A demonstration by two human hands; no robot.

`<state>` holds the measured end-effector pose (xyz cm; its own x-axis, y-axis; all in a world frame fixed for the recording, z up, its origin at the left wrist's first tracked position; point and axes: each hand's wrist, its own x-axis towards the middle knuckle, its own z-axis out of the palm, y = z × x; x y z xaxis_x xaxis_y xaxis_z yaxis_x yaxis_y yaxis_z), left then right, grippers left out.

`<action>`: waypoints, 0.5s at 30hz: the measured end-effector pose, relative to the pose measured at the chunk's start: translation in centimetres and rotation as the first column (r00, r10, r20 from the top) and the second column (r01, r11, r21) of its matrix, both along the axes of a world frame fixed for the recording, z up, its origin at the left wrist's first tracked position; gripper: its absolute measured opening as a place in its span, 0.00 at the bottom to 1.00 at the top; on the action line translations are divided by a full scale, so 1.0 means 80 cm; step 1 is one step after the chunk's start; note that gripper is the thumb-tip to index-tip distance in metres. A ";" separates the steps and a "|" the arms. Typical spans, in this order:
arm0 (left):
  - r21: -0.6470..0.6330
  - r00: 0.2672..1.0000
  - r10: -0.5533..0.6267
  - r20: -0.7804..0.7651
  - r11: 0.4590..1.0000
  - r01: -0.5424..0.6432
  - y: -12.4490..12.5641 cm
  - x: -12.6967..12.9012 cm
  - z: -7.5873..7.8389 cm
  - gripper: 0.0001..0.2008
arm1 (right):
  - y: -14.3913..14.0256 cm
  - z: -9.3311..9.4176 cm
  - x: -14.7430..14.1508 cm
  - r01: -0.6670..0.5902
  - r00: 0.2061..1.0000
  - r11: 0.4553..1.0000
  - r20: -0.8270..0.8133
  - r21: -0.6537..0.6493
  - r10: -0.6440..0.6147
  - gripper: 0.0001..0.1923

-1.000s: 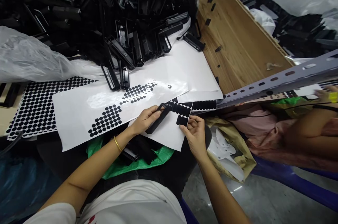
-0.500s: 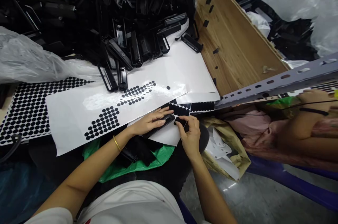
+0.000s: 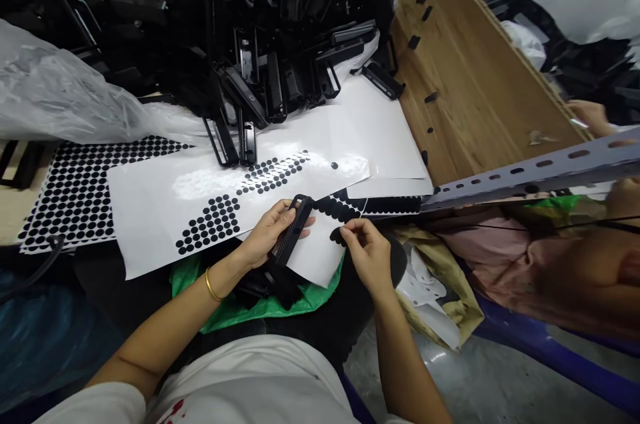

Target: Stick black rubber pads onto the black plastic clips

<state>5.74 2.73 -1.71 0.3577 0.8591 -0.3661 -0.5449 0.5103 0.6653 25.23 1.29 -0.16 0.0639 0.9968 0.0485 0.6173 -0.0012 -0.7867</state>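
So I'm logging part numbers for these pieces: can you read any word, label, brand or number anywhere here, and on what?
None can be read.
Black plastic part in the left hand: no marking legible.
White sticker sheet: only black dots, no print.
Small black sticker at the right hand: plain.
Pile of black parts: too small to tell.

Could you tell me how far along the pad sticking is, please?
Done: the middle sheet is mostly bare backing, with only a band of round dots left. In hand: the left hand holds one black part, and the right hand pinches a black pad at the small sheet's edge. Left: a big pile of black parts behind, and a nearly full dot sheet at far left.
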 end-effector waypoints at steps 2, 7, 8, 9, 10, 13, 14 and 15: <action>-0.027 1.000 0.021 0.001 0.999 -0.021 -0.005 -0.005 0.000 0.13 | 0.003 0.007 -0.009 0.016 0.993 0.995 -0.112 -0.103 -0.027 0.08; -0.053 0.999 0.032 0.020 0.998 -0.031 -0.007 -0.010 -0.007 0.11 | 0.004 0.025 -0.032 -0.034 0.996 0.988 -0.083 -0.151 0.021 0.06; -0.052 0.999 0.026 0.027 0.998 -0.024 -0.007 -0.010 -0.008 0.11 | 0.004 0.028 -0.036 -0.081 0.992 0.981 -0.110 -0.178 0.062 0.06; -0.050 0.999 0.018 0.032 0.999 -0.016 -0.007 -0.010 -0.009 0.11 | 0.004 0.030 -0.041 -0.134 0.981 0.968 -0.167 -0.214 0.099 0.06; -0.048 0.999 0.009 0.034 0.999 -0.007 -0.007 -0.010 -0.010 0.11 | 0.005 0.031 -0.045 -0.177 0.962 0.953 -0.246 -0.246 0.116 0.07; -0.043 0.999 -0.029 0.041 0.999 0.030 -0.010 -0.010 -0.009 0.11 | 0.009 0.027 -0.056 -0.195 0.875 0.937 -0.482 -0.290 0.033 0.09; -0.046 0.998 -0.038 0.047 0.998 0.040 -0.011 -0.010 -0.008 0.11 | 0.011 0.025 -0.059 -0.170 0.846 0.941 -0.532 -0.294 -0.013 0.10; -0.051 0.998 -0.044 0.054 0.998 0.047 -0.013 -0.010 -0.007 0.12 | 0.013 0.022 -0.062 -0.143 0.823 0.944 -0.566 -0.296 -0.052 0.10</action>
<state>4.94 1.70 -2.30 0.4160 0.8216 -0.3897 -0.5540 0.5688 0.6079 20.26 2.35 1.59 -0.0636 0.9538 -0.2936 0.0751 -0.2887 -0.9545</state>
